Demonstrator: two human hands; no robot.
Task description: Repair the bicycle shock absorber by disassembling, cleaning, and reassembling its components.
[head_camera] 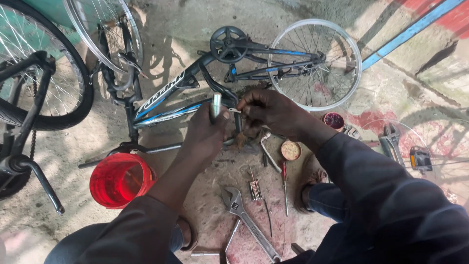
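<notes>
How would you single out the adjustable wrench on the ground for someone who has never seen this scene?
Start at the black and blue bicycle frame lying on the concrete, then drop past the red bucket towards the person's knees. The adjustable wrench lies there diagonally, the biggest silver tool, with an open jaw.

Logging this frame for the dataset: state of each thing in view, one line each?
bicycle frame: upside down on the ground
rear wheel: mounted, no tyre
left hand: gripping a metal tube
right hand: pinching at the frame
red bucket: upright
adjustable wrench: lying flat
</notes>
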